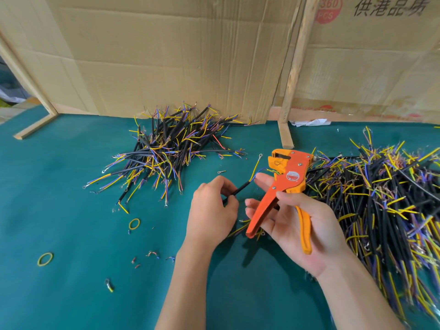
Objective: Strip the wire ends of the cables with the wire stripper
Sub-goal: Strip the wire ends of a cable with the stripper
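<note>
Orange wire stripper point(285, 184) is grasped in the right hand point(300, 225), handles spread; one black cable point(239, 189) is pinched by the left hand point(212, 210). Judging by both heaps, the far pile point(171, 148) seems finished, while the larger right pile point(381, 198) is left on the tabletop point(59, 186).

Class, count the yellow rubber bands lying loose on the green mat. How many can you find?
2. One rubber band lies just below the left cable pile; the other rubber band lies nearer the mat's left edge. More may hide under the piles.
</note>
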